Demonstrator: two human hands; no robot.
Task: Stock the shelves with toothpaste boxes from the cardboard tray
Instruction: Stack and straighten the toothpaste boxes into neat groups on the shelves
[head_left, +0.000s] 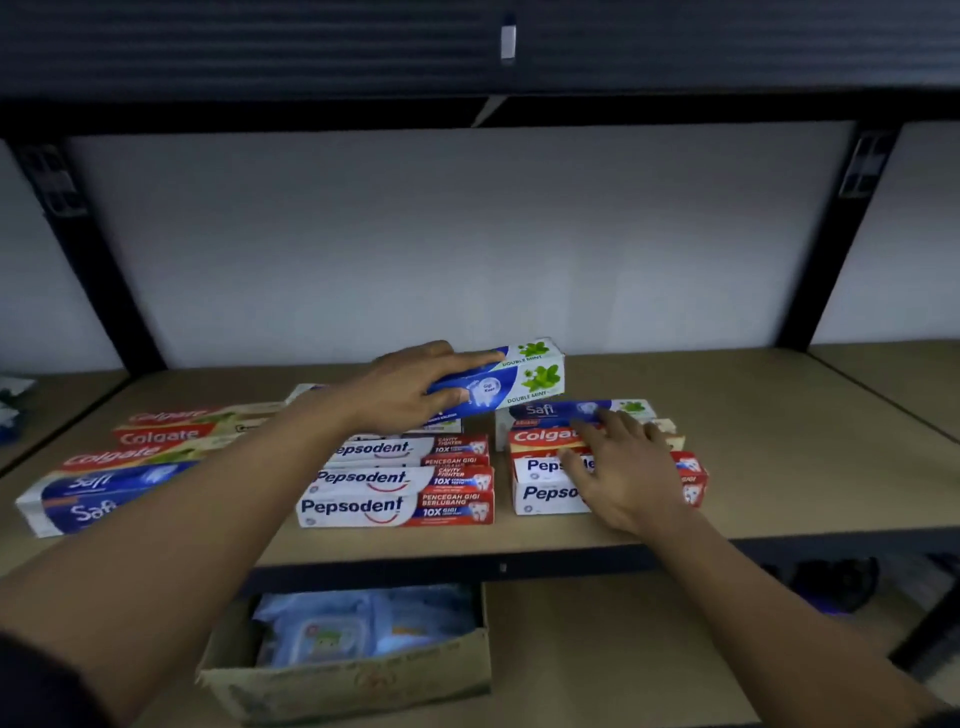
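My left hand (410, 387) grips a blue and white double mint toothpaste box (524, 376), lifted a little above the back of the middle row. My right hand (623, 467) lies with spread fingers on the right stack: a Safi box (550, 410), a Colgate box (540, 435) and Pepsodent boxes (540, 493). Pepsodent boxes (395, 491) fill the middle row. On the left lie Colgate boxes (161, 436) and Safi boxes (88, 499). All sit on the wooden shelf (779, 441). The cardboard tray (353, 680) stands on the shelf below.
The tray holds blue plastic-wrapped packs (363, 623). A black metal frame (826, 234) with slanted posts borders the shelf, and a dark upper shelf hangs overhead. Bare wood stretches to the right of the stacks. Dark objects (836, 582) sit lower right.
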